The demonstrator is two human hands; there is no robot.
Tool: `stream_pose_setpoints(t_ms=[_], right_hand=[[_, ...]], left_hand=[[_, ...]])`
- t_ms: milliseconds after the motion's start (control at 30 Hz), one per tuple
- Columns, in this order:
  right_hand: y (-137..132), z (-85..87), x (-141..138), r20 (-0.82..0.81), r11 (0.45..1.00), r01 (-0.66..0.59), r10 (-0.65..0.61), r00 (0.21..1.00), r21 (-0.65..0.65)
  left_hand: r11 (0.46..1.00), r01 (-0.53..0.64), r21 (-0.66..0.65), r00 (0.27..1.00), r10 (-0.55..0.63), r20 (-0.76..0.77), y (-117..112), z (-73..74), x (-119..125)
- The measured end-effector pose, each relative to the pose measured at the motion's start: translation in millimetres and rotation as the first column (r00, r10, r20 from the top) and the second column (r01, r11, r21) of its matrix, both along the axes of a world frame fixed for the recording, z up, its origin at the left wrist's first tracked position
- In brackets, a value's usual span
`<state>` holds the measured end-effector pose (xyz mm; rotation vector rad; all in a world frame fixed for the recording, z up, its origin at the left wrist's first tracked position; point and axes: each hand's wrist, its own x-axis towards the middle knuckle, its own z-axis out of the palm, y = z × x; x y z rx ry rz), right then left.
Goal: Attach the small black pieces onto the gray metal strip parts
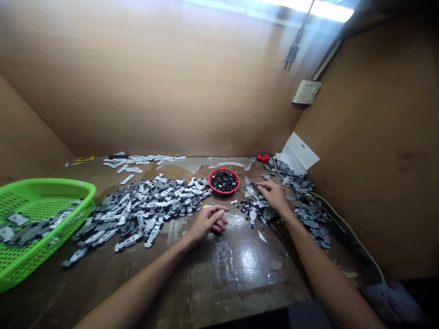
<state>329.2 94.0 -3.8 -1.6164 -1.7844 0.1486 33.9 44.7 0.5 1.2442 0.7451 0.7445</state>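
Note:
My left hand (208, 223) rests just above the table, its fingers loosely curled and slightly apart, with nothing visible in them. To its left spreads a large heap of white-and-grey flat pieces (151, 201) shaped like toy race car bases. My right hand (275, 197) has thumb and forefinger closed together at a smaller pile of grey and black parts (259, 211); what they pinch is too small to make out. Between and beyond the hands stands a red bowl (224, 181) full of small black parts with shiny pins.
A green perforated basket (77, 189) with grey pieces stands at left. More grey pieces (312, 224) lie along the right wall, near a white cable (350, 228) and folded white card (298, 153). White strips (137, 160) lie at the back. A plug (292, 54) hangs above.

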Motion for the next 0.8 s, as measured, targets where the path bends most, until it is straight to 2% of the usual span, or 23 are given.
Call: stream_pose_setpoints(t_ms=[100,167,267,333,367,400,467,533,633,800], right_hand=[[-1,2.7,-3,-0.184,1.0,0.028,-0.027,0.983,0.005],[-2,4.2,-4,-0.351,0.998,0.035,-0.049,0.935,-0.045],[-7,7.5,-11,-0.664,0.988,-0.082,-0.026,0.747,-0.132],[-13,11.3,-21,-0.781,0.967,-0.204,0.007,0.624,-0.154],[-16,13.6,-28,-0.801,0.952,-0.261,0.027,0.598,-0.162],[-20,16.4,-34,-0.799,0.934,-0.315,0.056,0.599,-0.171],[-27,22.4,-48,-0.738,0.898,-0.407,0.16,0.655,-0.167],[-35,28.3,-61,-0.619,0.867,-0.485,0.322,0.716,-0.11],[-47,33.3,-77,-0.41,0.817,-0.576,0.528,0.744,0.007],[-57,31.6,-88,-0.185,0.779,-0.623,0.624,0.759,0.072]], left_hand=[[1.0,-0.006,-0.001,1.0,0.006,0.0,0,1.2,0],[1.0,-0.013,-0.006,1.0,0.013,0.001,-1,1.9,0],[1.0,-0.021,-0.021,1.0,0.021,-0.003,-1,2.0,0],[0.999,-0.037,-0.035,0.999,0.036,-0.014,-1,1.9,0],[0.998,-0.05,-0.045,0.999,0.049,-0.021,-1,2.0,1],[0.996,-0.064,-0.058,0.998,0.062,-0.028,-1,2.3,1],[0.992,-0.089,-0.093,0.996,0.086,-0.037,0,3.3,1],[0.986,-0.09,-0.141,0.996,0.086,-0.033,0,4.5,1],[0.975,-0.043,-0.219,0.999,0.039,-0.021,2,5.7,-2],[0.927,-0.012,-0.376,1.0,0.016,0.007,4,6.7,-10]])
